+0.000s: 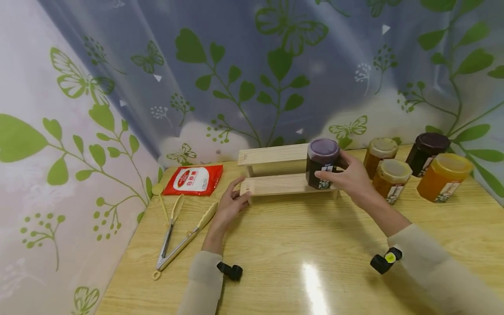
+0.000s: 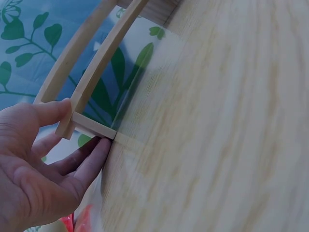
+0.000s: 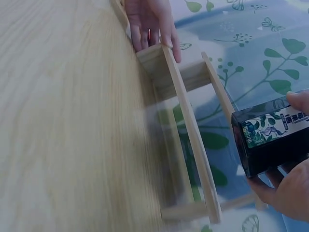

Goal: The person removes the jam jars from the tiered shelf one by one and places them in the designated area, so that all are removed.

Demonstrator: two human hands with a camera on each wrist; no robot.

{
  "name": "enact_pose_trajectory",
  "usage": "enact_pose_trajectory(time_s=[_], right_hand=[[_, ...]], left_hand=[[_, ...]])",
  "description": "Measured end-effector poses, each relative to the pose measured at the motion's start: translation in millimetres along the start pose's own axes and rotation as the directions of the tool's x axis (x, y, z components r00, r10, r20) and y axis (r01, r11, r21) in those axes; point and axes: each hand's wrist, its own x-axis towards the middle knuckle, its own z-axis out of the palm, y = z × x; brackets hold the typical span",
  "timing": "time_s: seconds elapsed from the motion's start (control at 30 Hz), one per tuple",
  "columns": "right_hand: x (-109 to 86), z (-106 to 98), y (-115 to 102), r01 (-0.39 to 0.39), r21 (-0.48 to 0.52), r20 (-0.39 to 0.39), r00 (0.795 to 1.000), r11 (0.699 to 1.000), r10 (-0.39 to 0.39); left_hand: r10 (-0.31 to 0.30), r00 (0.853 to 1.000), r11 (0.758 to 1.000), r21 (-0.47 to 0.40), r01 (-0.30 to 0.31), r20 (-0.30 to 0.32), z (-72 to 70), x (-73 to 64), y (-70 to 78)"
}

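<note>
A two-tier wooden shelf [image 1: 275, 185] stands on the table, its lower step toward me. My left hand [image 1: 230, 203] grips the shelf's left end, thumb on the lower board and fingers against the side piece [image 2: 94, 125]. In my right hand [image 1: 354, 177] is a dark jar [image 1: 320, 164] with a purple lid and a printed label [image 3: 275, 126]. The jar is upright at the shelf's right part, beside the upper board [image 3: 219, 89]. Whether its base touches the wood, I cannot tell. Part of the right hand is cut off in the right wrist view.
Right of the shelf stand two amber jars [image 1: 381, 153] [image 1: 391, 177], a dark jar [image 1: 427, 151] and an orange jar [image 1: 445, 177]. A red and white packet [image 1: 193, 180], tongs [image 1: 179, 245] and a small yellow stick tool [image 1: 158, 190] lie left. A patterned curtain [image 1: 252, 65] hangs behind.
</note>
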Motion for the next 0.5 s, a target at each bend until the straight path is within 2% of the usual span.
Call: enact_pose_trajectory(time_s=[0.27, 0.37, 0.5], right_hand=[[-26.3, -31, 10, -0.038, -0.063, -0.031, 0.999, 0.997, 0.036], [-36.2, -43, 15, -0.025, -0.103, -0.057, 0.998, 0.994, 0.019], [-50.1, -62, 23, 0.006, -0.094, -0.077, 0.997, 0.996, -0.014]], left_hand=[[-0.008, 1.000, 1.000, 0.004, 0.008, 0.000, -2.0, -1.4, -0.9], [-0.003, 1.000, 1.000, 0.018, 0.003, 0.000, -2.4, -0.9, -0.7], [-0.002, 1.000, 1.000, 0.024, 0.002, 0.010, -1.3, -0.6, 0.6]])
